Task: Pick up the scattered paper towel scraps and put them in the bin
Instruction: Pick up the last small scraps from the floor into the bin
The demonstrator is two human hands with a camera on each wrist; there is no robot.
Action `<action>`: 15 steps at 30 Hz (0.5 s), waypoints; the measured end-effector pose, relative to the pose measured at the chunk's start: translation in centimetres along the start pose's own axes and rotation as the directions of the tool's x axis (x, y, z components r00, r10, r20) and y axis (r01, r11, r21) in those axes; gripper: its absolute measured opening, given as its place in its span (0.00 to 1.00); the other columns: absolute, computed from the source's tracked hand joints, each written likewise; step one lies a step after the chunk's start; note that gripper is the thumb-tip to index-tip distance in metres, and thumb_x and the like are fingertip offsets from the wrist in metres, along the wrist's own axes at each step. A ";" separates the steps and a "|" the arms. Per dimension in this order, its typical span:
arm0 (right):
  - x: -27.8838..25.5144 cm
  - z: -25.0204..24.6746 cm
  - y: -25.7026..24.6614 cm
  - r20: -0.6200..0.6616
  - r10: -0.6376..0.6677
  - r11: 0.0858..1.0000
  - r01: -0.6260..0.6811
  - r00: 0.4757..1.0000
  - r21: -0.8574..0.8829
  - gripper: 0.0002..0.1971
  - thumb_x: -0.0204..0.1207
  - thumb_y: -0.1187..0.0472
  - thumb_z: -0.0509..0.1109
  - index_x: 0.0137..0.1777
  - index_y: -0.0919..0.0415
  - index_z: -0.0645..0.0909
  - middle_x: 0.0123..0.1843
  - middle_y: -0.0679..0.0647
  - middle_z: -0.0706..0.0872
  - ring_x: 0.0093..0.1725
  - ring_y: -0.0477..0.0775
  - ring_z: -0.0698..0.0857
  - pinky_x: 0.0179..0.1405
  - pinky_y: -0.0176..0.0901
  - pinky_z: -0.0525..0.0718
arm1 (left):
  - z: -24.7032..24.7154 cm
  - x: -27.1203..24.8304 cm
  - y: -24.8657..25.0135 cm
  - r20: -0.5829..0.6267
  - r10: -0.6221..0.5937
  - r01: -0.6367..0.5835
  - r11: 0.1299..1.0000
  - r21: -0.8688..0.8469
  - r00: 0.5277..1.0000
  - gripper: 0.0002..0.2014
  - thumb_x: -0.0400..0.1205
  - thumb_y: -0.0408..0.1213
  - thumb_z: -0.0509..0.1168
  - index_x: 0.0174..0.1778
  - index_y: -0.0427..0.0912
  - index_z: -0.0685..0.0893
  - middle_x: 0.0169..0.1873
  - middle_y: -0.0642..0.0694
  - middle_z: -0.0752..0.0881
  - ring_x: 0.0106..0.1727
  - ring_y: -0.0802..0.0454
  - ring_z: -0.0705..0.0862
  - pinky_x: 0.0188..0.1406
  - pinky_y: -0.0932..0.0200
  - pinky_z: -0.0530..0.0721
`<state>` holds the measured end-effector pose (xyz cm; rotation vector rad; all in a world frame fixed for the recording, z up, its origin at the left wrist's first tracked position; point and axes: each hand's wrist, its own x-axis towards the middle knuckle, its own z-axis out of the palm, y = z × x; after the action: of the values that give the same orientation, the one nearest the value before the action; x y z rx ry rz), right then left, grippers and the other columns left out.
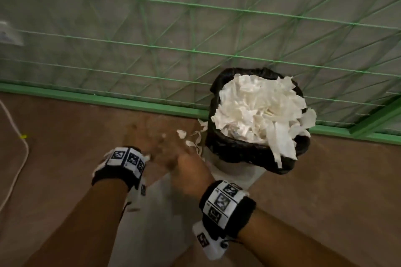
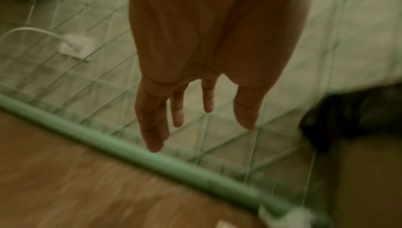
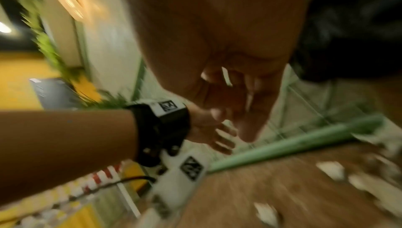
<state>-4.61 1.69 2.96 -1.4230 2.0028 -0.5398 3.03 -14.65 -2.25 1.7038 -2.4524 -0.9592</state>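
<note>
Against the base of the grey wall with thin green lines [image 1: 152, 28], the brown floor [image 1: 65, 128] meets a green painted strip [image 1: 130, 101]. Beside this strip stands the white bin lined with a black plastic bag [image 1: 219, 136]. It is filled above its rim with a heap of crumpled white paper towel pieces [image 1: 258, 110], and some long strips hang over the black edge at the right and the front.

Both forearms reach forward from below, each with a black wrist band carrying white marker squares [image 1: 124, 161]. The left hand [image 2: 195, 63] is over the floor, left of the bin and apart from it. In the left wrist view its fingers [image 2: 152, 120] are straight and spread, with nothing between them. In the head view this hand is blurred by motion.

The right hand [image 1: 191, 171] is just beside the bin's white side, near the left hand. The right wrist view is strongly blurred; its fingers seem bent toward the palm, but I cannot tell whether they hold something.

On the floor, between the hands and the bin, lie several small white paper towel scraps [image 1: 191, 136], close to the bin's foot and the green strip. More of them show as pale smears in the right wrist view. At the far left a thin white cable [image 1: 19, 154] curves along the floor.
</note>
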 end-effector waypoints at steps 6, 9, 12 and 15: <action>6.1 4.3 4.8 -0.042 0.402 0.915 -0.401 0.915 0.038 0.36 0.80 0.60 0.61 0.83 0.54 0.46 0.83 0.66 0.55 0.78 0.66 0.66 0.75 0.56 0.69 | 8.7 0.0 -6.0 0.055 -0.182 0.174 0.975 0.135 0.982 0.46 0.74 0.65 0.63 0.81 0.62 0.43 0.82 0.37 0.51 0.80 0.26 0.56 0.76 0.29 0.63; 8.4 3.2 5.1 -0.124 0.462 0.883 -0.443 0.878 0.156 0.37 0.81 0.61 0.63 0.84 0.57 0.47 0.83 0.64 0.56 0.80 0.63 0.62 0.76 0.46 0.57 | 11.5 0.9 -5.2 0.082 -0.034 0.021 0.987 0.161 0.996 0.50 0.70 0.69 0.60 0.82 0.61 0.39 0.84 0.38 0.45 0.84 0.31 0.45 0.80 0.29 0.55; 11.2 2.2 5.9 -0.177 0.478 0.860 -0.418 0.860 0.291 0.34 0.84 0.62 0.59 0.84 0.57 0.44 0.85 0.60 0.50 0.81 0.56 0.56 0.63 0.33 0.47 | 13.1 2.3 -3.1 0.141 0.203 -0.222 0.965 0.138 0.969 0.55 0.65 0.67 0.59 0.82 0.58 0.35 0.85 0.43 0.40 0.85 0.38 0.38 0.83 0.35 0.50; 13.1 1.4 6.9 -0.169 0.526 0.813 -0.434 0.833 0.389 0.31 0.85 0.64 0.57 0.84 0.55 0.47 0.86 0.57 0.49 0.83 0.55 0.53 0.62 0.31 0.46 | 13.8 3.2 -0.9 0.216 0.284 -0.321 0.934 0.160 0.934 0.50 0.77 0.53 0.64 0.83 0.50 0.33 0.83 0.41 0.31 0.84 0.39 0.31 0.83 0.33 0.44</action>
<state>-11.43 -8.26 -5.66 -0.6125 2.2434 -0.8249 -2.16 -10.98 -14.94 1.2631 -2.9060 -0.9082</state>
